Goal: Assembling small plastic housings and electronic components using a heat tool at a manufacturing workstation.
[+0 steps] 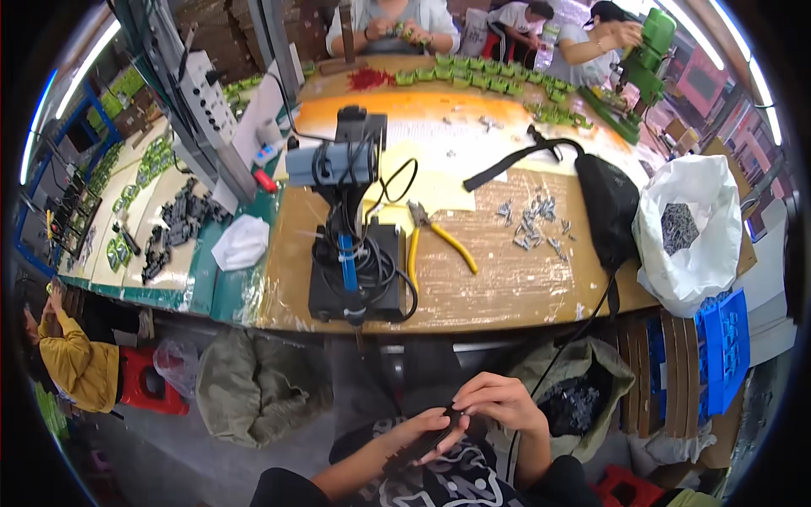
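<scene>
A long dark part (pixel 409 455) is held over the person's lap, in front of the desk (pixel 507 291), tilted with its upper end to the right. The left hand (pixel 427 425) is clamped on it, thumb on top; its fingers cover much of the part, and its lower end blends into the dark clothing. The right hand (pixel 504 400) has its fingertips bunched at the upper end; whether they pinch the part or something tiny, I cannot tell.

Right of the lap, an olive sack (pixel 608 370) holds dark pieces too jumbled to separate, partly hidden by the right hand. On the desk stands a blue-grey device (pixel 331 163) on a black base (pixel 325 302), partly covered by tangled cables. Beside it lie yellow-handled pliers (pixel 456 246), then small grey metal pieces (pixel 532 221) and a black pouch (pixel 606 203). A white sack (pixel 703 264) shows grey pieces only through its mouth. Across the desk, a co-worker (pixel 399 12) is cut off by the upper edge, beyond rows of green parts (pixel 473 78).
</scene>
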`<action>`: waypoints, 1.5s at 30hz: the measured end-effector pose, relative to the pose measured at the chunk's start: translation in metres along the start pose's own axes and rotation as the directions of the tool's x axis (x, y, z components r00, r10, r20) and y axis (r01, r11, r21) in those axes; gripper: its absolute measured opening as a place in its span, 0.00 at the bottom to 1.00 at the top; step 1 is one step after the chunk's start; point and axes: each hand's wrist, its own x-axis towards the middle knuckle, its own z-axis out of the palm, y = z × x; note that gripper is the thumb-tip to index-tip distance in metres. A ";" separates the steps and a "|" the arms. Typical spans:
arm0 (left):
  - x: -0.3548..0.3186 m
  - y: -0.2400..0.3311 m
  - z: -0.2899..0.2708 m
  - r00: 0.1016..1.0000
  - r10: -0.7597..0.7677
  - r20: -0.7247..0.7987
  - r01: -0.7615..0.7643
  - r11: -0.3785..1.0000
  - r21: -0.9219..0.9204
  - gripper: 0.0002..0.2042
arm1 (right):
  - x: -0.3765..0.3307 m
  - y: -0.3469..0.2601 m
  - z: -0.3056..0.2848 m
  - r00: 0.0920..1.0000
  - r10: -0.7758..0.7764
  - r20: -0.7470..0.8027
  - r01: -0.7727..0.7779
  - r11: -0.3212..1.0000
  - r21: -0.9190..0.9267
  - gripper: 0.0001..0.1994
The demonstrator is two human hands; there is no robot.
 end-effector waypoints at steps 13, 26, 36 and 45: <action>0.168 0.085 0.004 0.759 0.616 -0.213 -0.225 0.555 0.801 0.10 | 0.034 -0.071 -0.105 0.956 -0.027 -0.294 -0.170 0.762 -0.624 0.12; 0.244 0.114 -0.033 0.502 0.864 0.013 0.026 -0.031 0.999 0.13 | 0.079 -0.044 -0.090 0.951 0.302 -0.069 -0.105 0.104 -0.989 0.13; 0.246 0.132 -0.070 0.566 0.820 0.088 -0.286 0.094 0.954 0.16 | 0.088 -0.028 -0.065 0.986 0.099 -0.136 -0.134 -0.018 -0.991 0.14; 0.232 0.119 -0.084 0.721 0.627 0.295 -0.395 0.021 0.919 0.19 | 0.094 -0.025 -0.057 0.980 -0.011 -0.201 -0.200 0.025 -0.979 0.14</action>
